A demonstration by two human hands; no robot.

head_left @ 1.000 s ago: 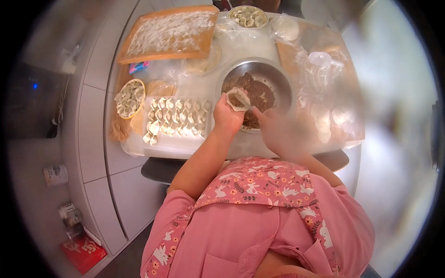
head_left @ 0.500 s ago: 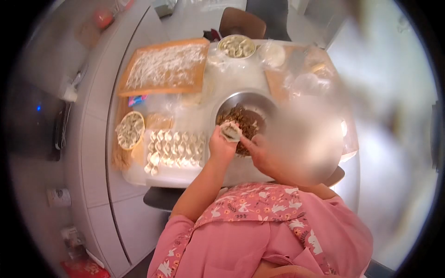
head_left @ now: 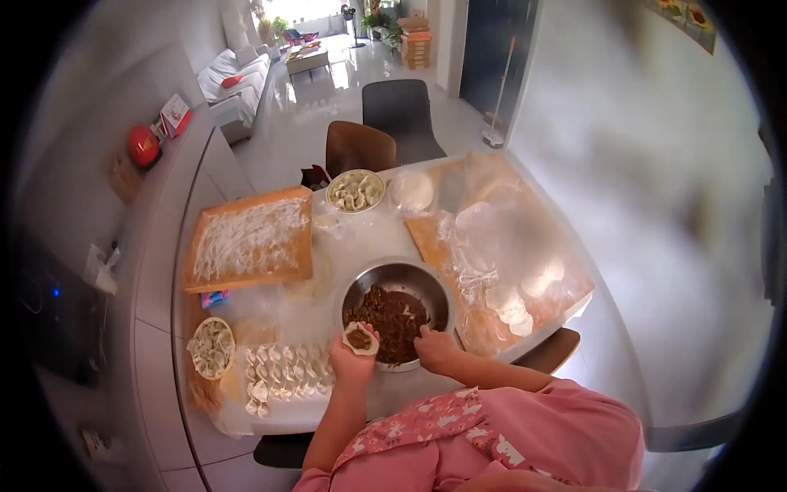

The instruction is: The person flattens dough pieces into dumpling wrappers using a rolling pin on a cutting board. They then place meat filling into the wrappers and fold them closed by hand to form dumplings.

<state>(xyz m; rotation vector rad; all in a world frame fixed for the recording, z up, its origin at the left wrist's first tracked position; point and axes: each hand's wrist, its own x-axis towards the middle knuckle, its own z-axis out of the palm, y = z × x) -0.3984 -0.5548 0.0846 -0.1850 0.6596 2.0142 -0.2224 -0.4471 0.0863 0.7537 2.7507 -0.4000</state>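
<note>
On the palm and fingers of my left hand (head_left: 352,361) lies a round dough wrapper (head_left: 361,339) with brown filling in its middle. My right hand (head_left: 437,350) is closed at the right front rim of a steel bowl (head_left: 443,307); what it grips is too small to make out. Brown minced filling (head_left: 393,324) covers much of the bowl's bottom. Left of my left hand, rows of folded dumplings (head_left: 287,371) sit on a tray. More dough wrappers (head_left: 508,303) lie on the floured board (head_left: 492,334) at the right.
A floured wooden board (head_left: 250,238) stands at the back left. Bowls of dumplings are at the left edge (head_left: 211,348) and far edge (head_left: 356,191). Two chairs, brown (head_left: 359,148) and dark (head_left: 398,115), stand beyond the table.
The view has tilted up, showing the room beyond the table. My right hand has moved away from the wrapper to the bowl's right front rim. The wrapper stays in my left hand.
</note>
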